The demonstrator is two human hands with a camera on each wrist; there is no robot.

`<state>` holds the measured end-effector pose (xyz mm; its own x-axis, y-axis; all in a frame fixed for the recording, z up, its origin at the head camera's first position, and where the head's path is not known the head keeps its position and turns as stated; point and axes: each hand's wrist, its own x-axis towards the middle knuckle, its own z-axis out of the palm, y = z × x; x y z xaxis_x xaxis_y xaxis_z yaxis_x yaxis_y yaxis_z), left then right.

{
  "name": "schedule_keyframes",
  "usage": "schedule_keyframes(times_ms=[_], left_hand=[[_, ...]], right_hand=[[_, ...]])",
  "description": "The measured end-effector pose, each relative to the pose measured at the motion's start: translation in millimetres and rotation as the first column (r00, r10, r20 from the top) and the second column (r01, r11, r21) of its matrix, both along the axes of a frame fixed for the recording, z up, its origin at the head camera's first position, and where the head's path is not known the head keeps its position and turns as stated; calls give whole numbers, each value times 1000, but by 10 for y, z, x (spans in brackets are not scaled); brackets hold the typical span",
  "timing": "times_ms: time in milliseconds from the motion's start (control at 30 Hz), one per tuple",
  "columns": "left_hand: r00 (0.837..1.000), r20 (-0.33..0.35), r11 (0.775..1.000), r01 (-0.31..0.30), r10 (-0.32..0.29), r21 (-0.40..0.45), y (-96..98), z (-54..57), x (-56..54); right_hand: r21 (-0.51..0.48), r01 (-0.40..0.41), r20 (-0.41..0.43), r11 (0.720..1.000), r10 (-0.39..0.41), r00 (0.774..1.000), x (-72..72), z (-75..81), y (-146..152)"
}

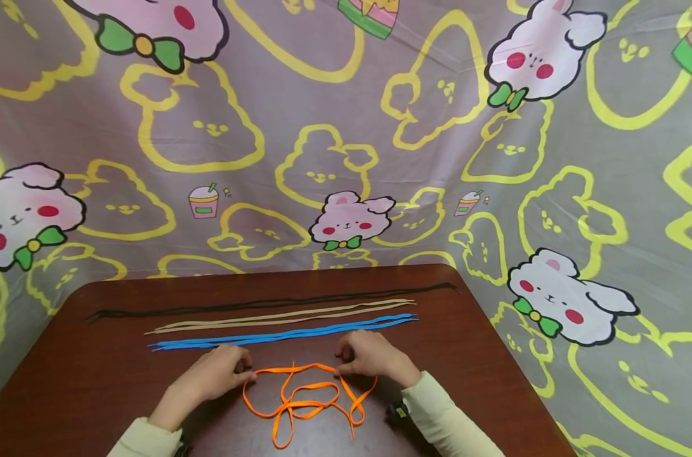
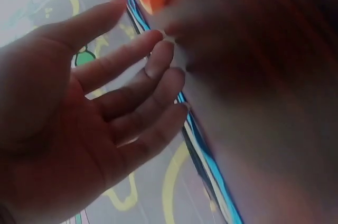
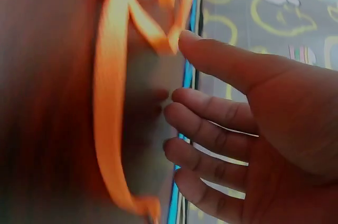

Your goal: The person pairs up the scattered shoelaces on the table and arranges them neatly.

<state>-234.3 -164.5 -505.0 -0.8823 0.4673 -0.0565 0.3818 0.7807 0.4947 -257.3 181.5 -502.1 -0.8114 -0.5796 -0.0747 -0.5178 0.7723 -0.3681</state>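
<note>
A flat orange shoelace (image 1: 308, 403) lies in loose loops and crossings on the table in front of me. My left hand (image 1: 214, 373) is at the lace's left side, thumb tip right at its upper left curve. In the left wrist view, its fingers are gently bent and spread, the thumb apart from them. My right hand (image 1: 374, 357) is over the upper right part of the lace. The right wrist view shows its thumb tip beside an orange strand (image 3: 111, 86) and the fingers loosely bent with nothing between them.
Beyond my hands, a blue lace (image 1: 300, 333), a beige lace (image 1: 174, 328) and a black lace (image 1: 151, 313) lie stretched out in near-parallel rows. The dark brown table (image 1: 66, 381) meets a cartoon-printed cloth (image 1: 266, 190) at the back and sides.
</note>
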Motion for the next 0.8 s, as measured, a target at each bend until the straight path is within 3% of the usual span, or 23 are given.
schedule_keyframes(times_ms=[133,300,567,800], left_hand=[[1000,-20,1000,-21,21,-14,124,-37,13],[999,-19,999,-27,27,-21,136,-55,-2],[998,48,990,28,-35,136,-8,-32,-10],[998,-16,977,60,-58,205,-91,-53,23]], right_hand=[[33,-31,23,999,30,999,84,-10,-160],[49,-65,43,997,63,997,187,-4,-261],[43,-129,48,991,127,991,323,9,-290],[-8,-164,74,986,164,984,381,-6,-264]])
